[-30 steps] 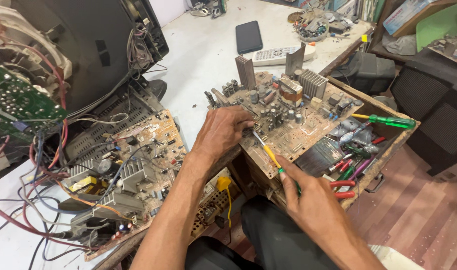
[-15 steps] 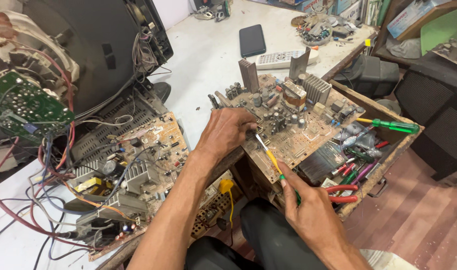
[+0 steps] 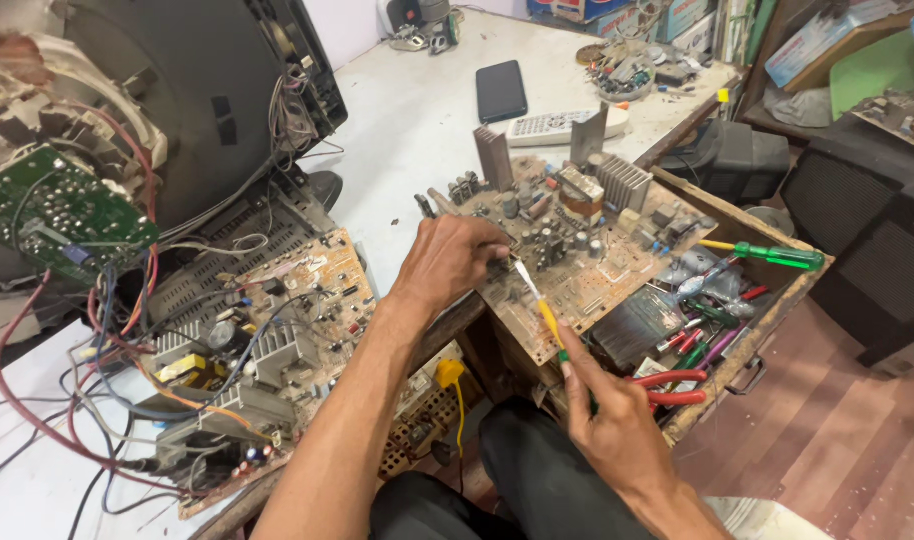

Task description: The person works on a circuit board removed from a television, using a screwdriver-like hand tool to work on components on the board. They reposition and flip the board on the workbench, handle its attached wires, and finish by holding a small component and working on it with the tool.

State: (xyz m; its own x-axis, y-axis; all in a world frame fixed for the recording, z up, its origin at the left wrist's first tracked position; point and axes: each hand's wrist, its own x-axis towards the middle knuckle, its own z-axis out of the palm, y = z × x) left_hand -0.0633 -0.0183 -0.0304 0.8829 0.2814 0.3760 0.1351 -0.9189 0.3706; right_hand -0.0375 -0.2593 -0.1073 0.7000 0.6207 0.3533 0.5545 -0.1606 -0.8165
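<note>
Workbench (image 3: 417, 130), circuit board (image 3: 587, 260), drawer (image 3: 777, 300); wood floor (image 3: 837, 430)

A black phone (image 3: 501, 90) and grey remote control (image 3: 552, 126) lie on the white workbench (image 3: 417, 150), near an opened television chassis (image 3: 177, 110).

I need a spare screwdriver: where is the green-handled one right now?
In the head view, the green-handled screwdriver lies at the right, across the far corner of the open wooden drawer, beyond the circuit board and above the red-handled pliers.
</note>
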